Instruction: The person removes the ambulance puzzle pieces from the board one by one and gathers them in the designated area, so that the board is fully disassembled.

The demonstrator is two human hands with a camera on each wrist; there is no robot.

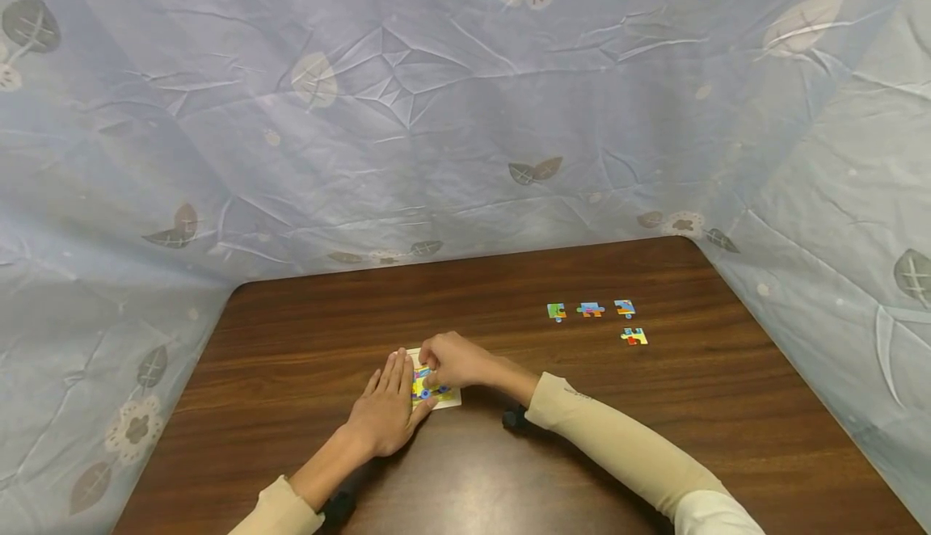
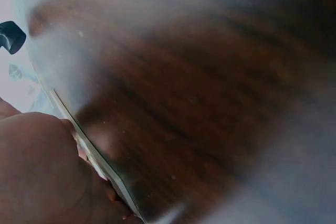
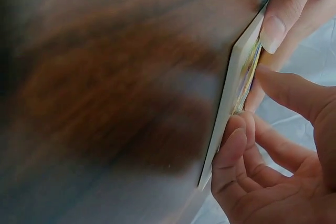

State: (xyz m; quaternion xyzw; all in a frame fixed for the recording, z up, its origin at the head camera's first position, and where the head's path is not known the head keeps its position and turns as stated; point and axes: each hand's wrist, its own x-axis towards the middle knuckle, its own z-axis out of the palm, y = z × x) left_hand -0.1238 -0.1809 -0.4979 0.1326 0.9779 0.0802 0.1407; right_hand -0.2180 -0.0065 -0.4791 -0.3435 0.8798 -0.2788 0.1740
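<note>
We see one puzzle board (image 1: 450, 401) on the table (image 1: 305, 333), its printed picture partly covered by two hands. The left hand (image 1: 385, 414) lies with straight fingers along the board's left side, gripping nothing, its thumb on the board's near edge. The right hand (image 1: 457, 361) bends its fingers onto the board, thumb spread apart from them; whether it pinches a piece we cannot tell. Beyond the board and to its right we count four loose puzzle pieces (image 1: 635, 336), three in a row and one nearer. Two pale sleeves (image 1: 618, 446) reach toward the board; behind it hangs floral cloth (image 1: 436, 131).
</note>
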